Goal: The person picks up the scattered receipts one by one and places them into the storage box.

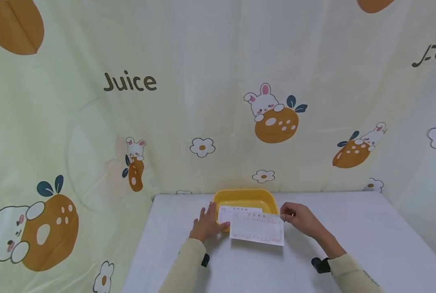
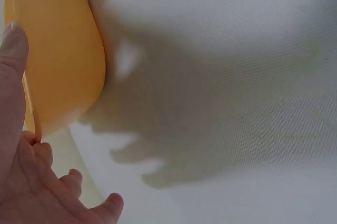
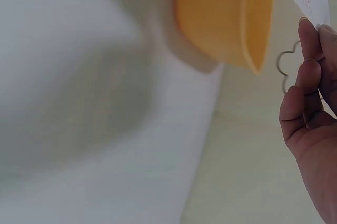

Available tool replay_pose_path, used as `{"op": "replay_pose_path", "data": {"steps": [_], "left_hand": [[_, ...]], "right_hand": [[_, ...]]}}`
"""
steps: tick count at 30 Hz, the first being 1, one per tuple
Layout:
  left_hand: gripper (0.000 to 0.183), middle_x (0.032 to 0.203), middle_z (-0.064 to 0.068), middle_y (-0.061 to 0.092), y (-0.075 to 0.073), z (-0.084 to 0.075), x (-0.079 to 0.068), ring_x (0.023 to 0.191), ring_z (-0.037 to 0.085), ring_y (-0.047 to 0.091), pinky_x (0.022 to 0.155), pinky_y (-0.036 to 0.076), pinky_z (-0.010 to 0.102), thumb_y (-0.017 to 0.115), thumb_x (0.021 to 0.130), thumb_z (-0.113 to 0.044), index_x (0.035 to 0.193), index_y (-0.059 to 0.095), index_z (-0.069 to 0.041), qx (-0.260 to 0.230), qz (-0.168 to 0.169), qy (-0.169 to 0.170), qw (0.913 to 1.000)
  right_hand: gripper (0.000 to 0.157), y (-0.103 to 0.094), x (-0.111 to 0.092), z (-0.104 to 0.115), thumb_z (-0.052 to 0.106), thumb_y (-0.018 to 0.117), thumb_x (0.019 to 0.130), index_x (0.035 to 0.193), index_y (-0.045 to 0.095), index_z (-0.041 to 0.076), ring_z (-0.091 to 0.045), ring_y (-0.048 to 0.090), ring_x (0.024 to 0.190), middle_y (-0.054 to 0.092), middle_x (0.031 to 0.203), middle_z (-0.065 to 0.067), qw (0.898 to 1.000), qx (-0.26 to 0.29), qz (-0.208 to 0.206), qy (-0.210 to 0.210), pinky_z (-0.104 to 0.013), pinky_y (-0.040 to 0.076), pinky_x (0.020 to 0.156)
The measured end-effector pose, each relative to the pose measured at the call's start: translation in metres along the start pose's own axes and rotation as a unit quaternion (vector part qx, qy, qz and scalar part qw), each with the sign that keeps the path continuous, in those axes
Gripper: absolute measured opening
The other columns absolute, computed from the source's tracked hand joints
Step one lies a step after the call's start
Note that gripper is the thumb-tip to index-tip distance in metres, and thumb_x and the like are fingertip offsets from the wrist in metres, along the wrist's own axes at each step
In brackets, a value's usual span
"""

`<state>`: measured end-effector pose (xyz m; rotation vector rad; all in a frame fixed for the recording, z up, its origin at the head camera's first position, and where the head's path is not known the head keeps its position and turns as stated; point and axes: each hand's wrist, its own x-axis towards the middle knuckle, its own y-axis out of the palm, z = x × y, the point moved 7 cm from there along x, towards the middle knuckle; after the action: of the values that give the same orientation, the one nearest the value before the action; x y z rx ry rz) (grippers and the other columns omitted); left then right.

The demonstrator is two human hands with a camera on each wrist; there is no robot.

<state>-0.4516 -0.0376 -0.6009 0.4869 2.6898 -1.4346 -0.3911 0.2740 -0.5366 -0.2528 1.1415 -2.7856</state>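
A yellow plastic basket stands at the back of the white table, and a printed paper sheet lies in it. My right hand pinches a second printed form between thumb and index finger by its right edge. This form is tilted over the front of the basket and covers part of the other sheet. At the basket's left side, my left hand rests on the rim with spread fingers, its thumb reaching over the front corner. The left wrist view shows that hand against the basket wall.
A pale curtain with rabbits, oranges and flowers hangs right behind the table's back edge. The white tabletop extends to both sides of the basket. Black bands sit on the wrists.
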Motion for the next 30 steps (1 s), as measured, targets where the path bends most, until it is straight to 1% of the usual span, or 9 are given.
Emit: {"op": "replay_pose_path", "data": {"steps": [4,8,12,18,22,24,30], "left_hand": [[0.103,0.177,0.010,0.023,0.000,0.000,0.001,0.161,0.043,0.017,0.124,0.020,0.070,0.079,0.095,-0.052,0.171,0.022,-0.010,-0.005,-0.002,0.005,1.0000],[0.106,0.178,0.007,0.021,0.000,0.000,0.002,0.161,0.041,0.016,0.125,0.020,0.068,0.079,0.094,-0.056,0.172,0.021,-0.014,-0.001,-0.004,-0.005,1.0000],[0.105,0.177,0.009,0.023,-0.002,0.000,0.002,0.161,0.042,0.017,0.124,0.020,0.069,0.079,0.094,-0.056,0.171,0.023,-0.013,-0.009,-0.009,-0.002,0.9999],[0.104,0.176,0.012,0.026,-0.003,0.000,0.002,0.160,0.044,0.019,0.123,0.021,0.071,0.080,0.094,-0.055,0.170,0.025,-0.011,-0.013,-0.012,0.006,0.9998],[0.105,0.176,0.011,0.026,-0.003,0.001,0.005,0.161,0.043,0.019,0.123,0.021,0.071,0.080,0.093,-0.056,0.170,0.025,-0.011,-0.011,-0.015,0.001,0.9998],[0.105,0.176,0.011,0.026,-0.003,0.002,0.006,0.161,0.043,0.019,0.123,0.022,0.071,0.080,0.093,-0.056,0.170,0.025,-0.011,-0.010,-0.016,0.000,0.9998],[0.103,0.175,0.012,0.027,-0.004,-0.001,0.003,0.160,0.044,0.021,0.122,0.024,0.071,0.079,0.095,-0.055,0.170,0.025,-0.009,-0.005,-0.015,0.011,0.9998]], "right_hand": [[0.007,-0.019,0.018,0.013,-0.001,0.072,0.099,0.104,0.071,0.004,-0.022,0.058,0.084,0.066,0.090,-0.002,1.000,-0.009,-0.004,-0.018,-0.031,0.054,0.069],[0.007,-0.036,0.036,0.026,-0.002,0.070,0.101,0.105,0.071,0.002,-0.024,0.059,0.086,0.066,0.092,-0.003,0.999,-0.017,-0.014,-0.036,-0.032,0.055,0.071],[0.005,-0.046,0.051,0.035,-0.001,0.070,0.101,0.106,0.070,0.001,-0.025,0.059,0.088,0.066,0.092,-0.004,0.998,-0.021,-0.020,-0.047,-0.033,0.056,0.073],[0.006,-0.052,0.071,0.042,-0.003,0.068,0.102,0.104,0.071,0.002,-0.028,0.060,0.090,0.067,0.093,-0.006,0.998,-0.027,-0.023,-0.052,-0.034,0.057,0.077],[0.006,-0.055,0.081,0.048,-0.004,0.068,0.102,0.103,0.070,0.001,-0.029,0.061,0.093,0.068,0.094,-0.007,0.998,-0.027,-0.025,-0.054,-0.038,0.059,0.081],[0.005,-0.055,0.084,0.050,-0.004,0.068,0.102,0.102,0.070,0.001,-0.030,0.061,0.094,0.068,0.095,-0.008,0.998,-0.025,-0.025,-0.052,-0.040,0.059,0.082],[0.004,-0.046,0.083,0.048,-0.001,0.068,0.103,0.106,0.070,0.001,-0.030,0.060,0.094,0.067,0.095,-0.008,0.999,-0.012,-0.018,-0.038,-0.037,0.057,0.080]]}}
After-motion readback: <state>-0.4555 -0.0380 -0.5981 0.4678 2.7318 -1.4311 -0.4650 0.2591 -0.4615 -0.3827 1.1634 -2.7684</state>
